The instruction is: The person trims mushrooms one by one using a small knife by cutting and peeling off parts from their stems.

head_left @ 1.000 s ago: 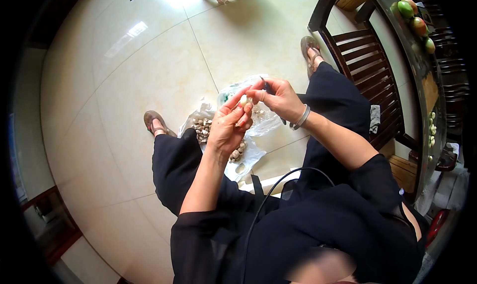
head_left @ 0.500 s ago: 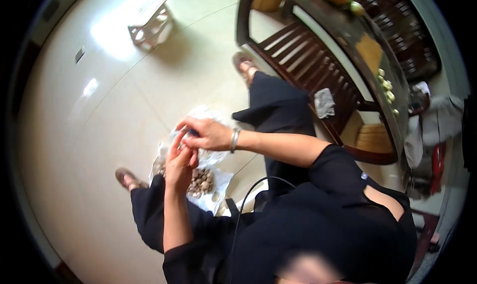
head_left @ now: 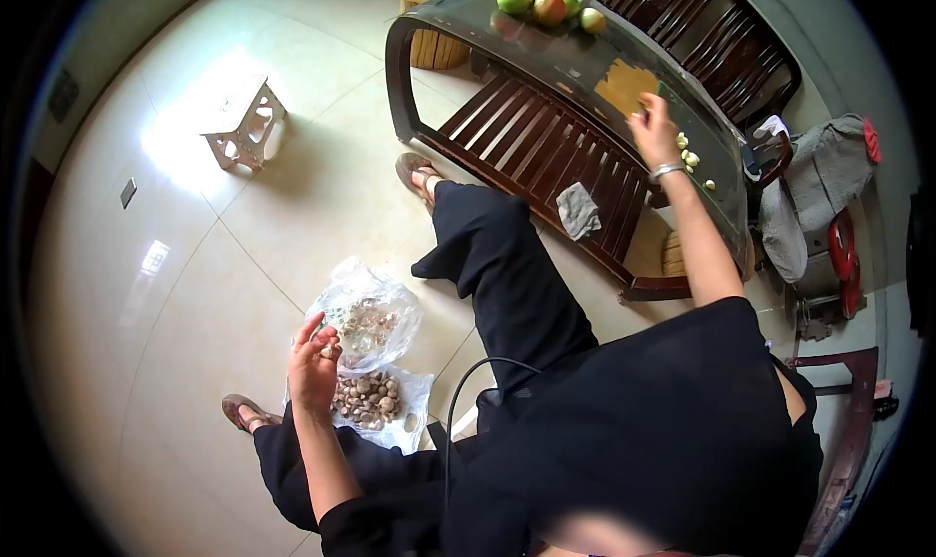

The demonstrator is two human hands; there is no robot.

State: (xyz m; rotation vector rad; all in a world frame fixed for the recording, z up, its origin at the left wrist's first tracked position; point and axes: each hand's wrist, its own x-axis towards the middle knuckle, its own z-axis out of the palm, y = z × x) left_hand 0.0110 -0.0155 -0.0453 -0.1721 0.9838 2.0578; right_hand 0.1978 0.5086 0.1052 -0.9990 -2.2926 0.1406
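Note:
My left hand (head_left: 310,374) is closed, its fingers curled round a small brown roundish lump (head_left: 330,350), over the near side of the plastic bags. Below it, an open white plastic bag (head_left: 417,401) holds many brown roundish lumps (head_left: 370,399) like small garlic bulbs. Next to it lies a clear bag (head_left: 395,289) with pale, papery scraps. My right hand (head_left: 655,136), a silver bangle at its wrist, is over the dark table (head_left: 575,70), its fingers pinched; what they hold is too small to make out. Several small pale pieces (head_left: 688,155), like peeled cloves, lie beside it.
Green and red fruit (head_left: 548,7) sits at the table's far end. A grey cloth (head_left: 578,211) lies on the slatted lower shelf (head_left: 536,138). A pale stool (head_left: 244,123) stands on the tiled floor. Grey clothing (head_left: 819,177) hangs at the right.
My hands have parted. The right hand has swung up and right from the left hand to above the table; the left has dropped slightly and keeps near the bags. The view has shifted.

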